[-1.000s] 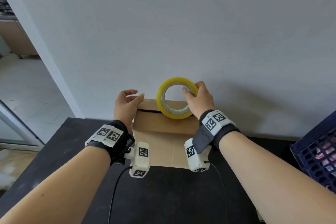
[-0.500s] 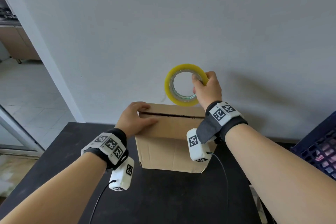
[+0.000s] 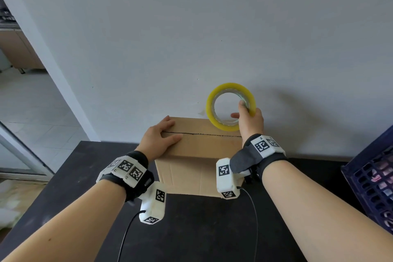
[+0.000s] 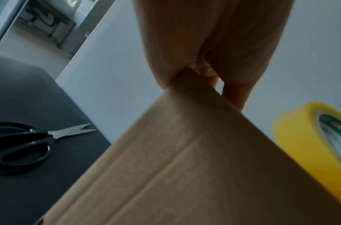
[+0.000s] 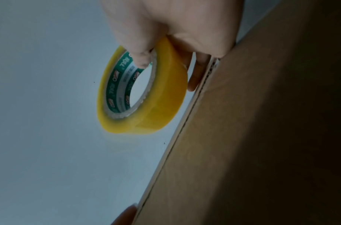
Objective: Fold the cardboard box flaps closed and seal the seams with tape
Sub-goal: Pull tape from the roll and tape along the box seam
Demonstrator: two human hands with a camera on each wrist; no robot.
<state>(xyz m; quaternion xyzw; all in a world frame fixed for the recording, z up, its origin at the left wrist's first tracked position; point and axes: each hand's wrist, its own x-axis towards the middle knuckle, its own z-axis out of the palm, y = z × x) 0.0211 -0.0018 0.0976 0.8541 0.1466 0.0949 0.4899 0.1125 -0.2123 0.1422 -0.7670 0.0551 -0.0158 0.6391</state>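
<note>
A brown cardboard box [image 3: 197,155] stands on the black table [image 3: 191,229] against the wall, its top flaps folded down with a dark seam across the top. My left hand [image 3: 160,136] lies flat on the flaps at the box's left end, fingers straight over the seam. My right hand [image 3: 248,121] grips a yellow tape roll [image 3: 230,106] upright above the box's far right corner, a finger hooked through its core. The roll [image 5: 142,94] shows a green-printed core in the right wrist view. The box [image 4: 185,167] fills the left wrist view.
Black-handled scissors [image 4: 31,140] lie on the table left of the box. A dark blue crate [image 3: 374,176] stands at the table's right edge. A white wall [image 3: 191,38] rises right behind the box. An open doorway [image 3: 25,102] lies to the left.
The far flap came down and the box top is now closed. My left hand went from the raised flap to lying flat on the seam. The tape roll moved right.
</note>
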